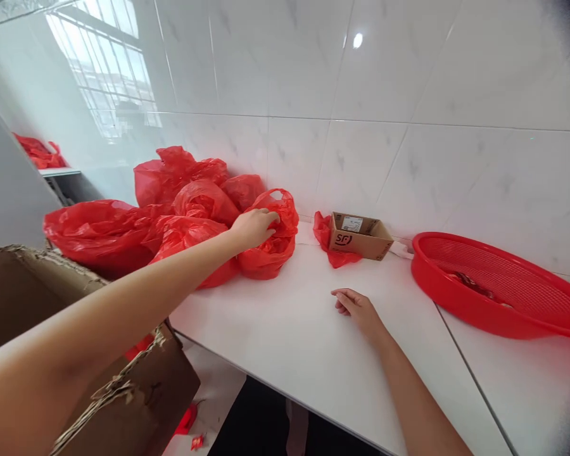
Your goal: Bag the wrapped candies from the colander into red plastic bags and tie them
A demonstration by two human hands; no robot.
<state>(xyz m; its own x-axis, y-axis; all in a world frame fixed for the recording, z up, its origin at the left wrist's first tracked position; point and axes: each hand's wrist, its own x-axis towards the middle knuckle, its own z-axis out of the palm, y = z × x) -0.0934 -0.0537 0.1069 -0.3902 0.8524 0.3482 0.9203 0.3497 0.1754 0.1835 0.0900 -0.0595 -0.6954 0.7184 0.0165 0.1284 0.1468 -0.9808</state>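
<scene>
My left hand [255,228] reaches across to a red plastic bag [266,259] with its handles up. The fingers are bent and parted from the thumb at the bag's mouth; nothing shows held between them, though some fingertips are partly hidden by the red plastic. Over the white table [289,329] hovers my right hand [354,306], its fingers curled together and the thumb laid along them, with nothing visible inside. More red plastic bags [199,199] are heaped left of and behind the one I touch.
A small SF cardboard box [361,240] stands by the tiled wall on a piece of red plastic [323,231]. At right lies a red mesh basket [503,316] with some small items. A large torn-edged carton [137,405] sits below my left arm, beside the table.
</scene>
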